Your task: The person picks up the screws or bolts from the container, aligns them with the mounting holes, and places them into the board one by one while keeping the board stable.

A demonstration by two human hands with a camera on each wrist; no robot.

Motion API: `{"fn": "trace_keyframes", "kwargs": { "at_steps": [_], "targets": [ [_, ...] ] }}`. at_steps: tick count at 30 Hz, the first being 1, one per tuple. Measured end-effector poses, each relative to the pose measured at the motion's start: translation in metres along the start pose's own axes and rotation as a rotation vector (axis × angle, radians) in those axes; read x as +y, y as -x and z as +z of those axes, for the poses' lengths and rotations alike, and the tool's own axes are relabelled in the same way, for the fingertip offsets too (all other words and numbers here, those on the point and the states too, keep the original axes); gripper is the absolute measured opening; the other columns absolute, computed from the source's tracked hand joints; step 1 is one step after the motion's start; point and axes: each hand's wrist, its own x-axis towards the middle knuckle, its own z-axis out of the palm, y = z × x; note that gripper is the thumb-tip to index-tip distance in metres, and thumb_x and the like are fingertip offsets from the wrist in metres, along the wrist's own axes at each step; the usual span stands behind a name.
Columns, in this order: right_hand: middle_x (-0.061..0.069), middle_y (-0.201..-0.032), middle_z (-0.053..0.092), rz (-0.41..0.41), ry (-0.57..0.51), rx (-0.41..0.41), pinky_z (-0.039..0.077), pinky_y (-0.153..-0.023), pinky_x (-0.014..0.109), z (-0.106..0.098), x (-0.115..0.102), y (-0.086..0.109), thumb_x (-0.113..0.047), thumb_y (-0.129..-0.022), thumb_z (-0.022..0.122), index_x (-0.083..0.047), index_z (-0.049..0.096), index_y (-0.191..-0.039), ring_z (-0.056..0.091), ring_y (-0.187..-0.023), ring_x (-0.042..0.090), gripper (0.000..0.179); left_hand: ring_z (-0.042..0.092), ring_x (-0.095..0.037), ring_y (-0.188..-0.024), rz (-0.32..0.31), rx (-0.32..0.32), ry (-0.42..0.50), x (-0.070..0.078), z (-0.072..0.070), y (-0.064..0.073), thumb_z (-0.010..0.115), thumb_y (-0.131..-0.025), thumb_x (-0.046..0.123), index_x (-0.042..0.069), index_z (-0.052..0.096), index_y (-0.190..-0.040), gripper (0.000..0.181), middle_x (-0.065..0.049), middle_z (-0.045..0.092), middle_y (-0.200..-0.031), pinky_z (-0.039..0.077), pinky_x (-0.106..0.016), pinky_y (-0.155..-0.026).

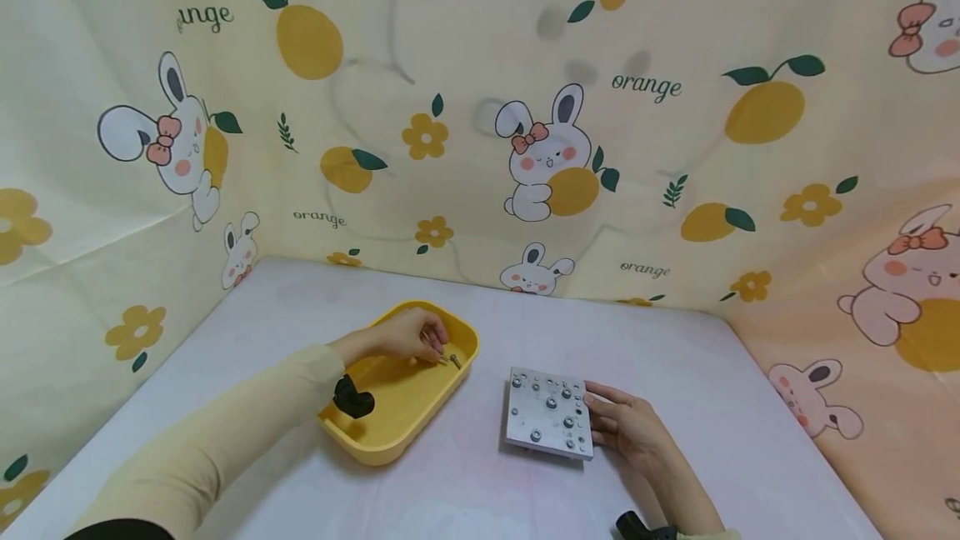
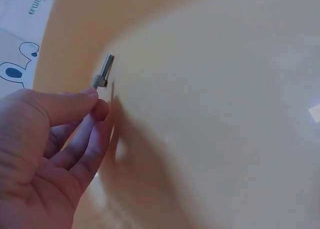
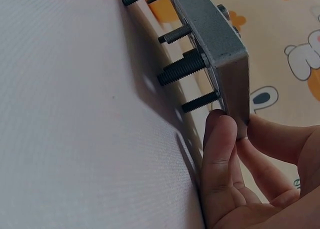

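Note:
My left hand (image 1: 408, 336) reaches into a yellow tray (image 1: 393, 407), at its far end. Thumb and index finger pinch a small screw (image 2: 95, 81), its threaded tip poking out past the fingertips. Another screw (image 2: 107, 66) lies right beside it in the tray, also visible in the head view. My right hand (image 1: 633, 432) grips the right edge of a square silver metal plate (image 1: 551, 423), thumb on one face and fingers on the other. Several screw heads and holes dot the plate's upper face. In the right wrist view, threaded screw shanks (image 3: 185, 69) stick out underneath, over the tabletop.
Both hands work over a white tabletop (image 1: 457, 482), with the tray to the left of the plate. A cloth backdrop (image 1: 465, 190) printed with rabbits and oranges rises behind and at the sides. Dark wrist straps (image 1: 352, 398) sit on the arms.

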Motion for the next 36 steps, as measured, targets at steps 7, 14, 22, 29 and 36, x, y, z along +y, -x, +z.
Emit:
{"fn": "trace_keyframes", "kwargs": {
  "at_steps": [7, 14, 22, 29, 36],
  "targets": [
    [0.016, -0.105, 0.07, -0.004, -0.004, -0.006, 0.056, -0.064, 0.033, -0.001, 0.0, 0.0, -0.015, -0.092, 0.07, 0.0, 0.054, -0.137, 0.069, -0.081, 0.026, 0.051, 0.065, -0.017, -0.081, 0.032, -0.008, 0.019, 0.003, -0.002, 0.003, 0.074, -0.084, -0.005, -0.003, 0.064, -0.1, 0.02, -0.006, 0.068, -0.089, 0.056, -0.028, -0.07],
    [0.017, -0.105, 0.07, -0.014, -0.016, -0.016, 0.056, -0.064, 0.033, -0.002, 0.001, 0.0, -0.014, -0.092, 0.07, 0.001, 0.054, -0.138, 0.069, -0.082, 0.027, 0.051, 0.066, -0.018, -0.084, 0.058, 0.011, 0.034, 0.006, -0.003, 0.003, 0.073, -0.085, -0.006, -0.003, 0.064, -0.102, 0.02, -0.006, 0.069, -0.09, 0.056, -0.028, -0.075],
    [0.017, -0.103, 0.071, -0.017, -0.036, -0.009, 0.057, -0.064, 0.035, -0.001, 0.002, -0.001, -0.011, -0.092, 0.069, 0.003, 0.053, -0.137, 0.07, -0.08, 0.026, 0.05, 0.066, -0.018, -0.089, 0.102, 0.029, 0.05, 0.013, -0.006, 0.008, 0.07, -0.088, -0.004, -0.002, 0.065, -0.103, 0.016, -0.006, 0.069, -0.095, 0.054, -0.028, -0.081],
    [0.017, -0.103, 0.071, -0.018, -0.033, -0.019, 0.056, -0.064, 0.034, -0.002, 0.002, 0.0, -0.012, -0.093, 0.069, 0.003, 0.051, -0.139, 0.07, -0.08, 0.025, 0.052, 0.065, -0.018, -0.093, 0.145, 0.058, 0.086, 0.031, -0.003, 0.01, 0.069, -0.091, 0.001, -0.002, 0.064, -0.108, 0.018, -0.009, 0.069, -0.1, 0.053, -0.029, -0.084],
    [0.017, -0.104, 0.071, -0.015, -0.028, -0.009, 0.057, -0.065, 0.035, -0.001, 0.002, 0.0, -0.012, -0.093, 0.069, 0.002, 0.052, -0.138, 0.07, -0.082, 0.026, 0.05, 0.066, -0.016, -0.095, 0.159, 0.107, 0.136, 0.055, 0.009, 0.008, 0.072, -0.091, 0.012, 0.004, 0.065, -0.109, 0.021, -0.001, 0.069, -0.099, 0.052, -0.028, -0.087]
  ]
}}
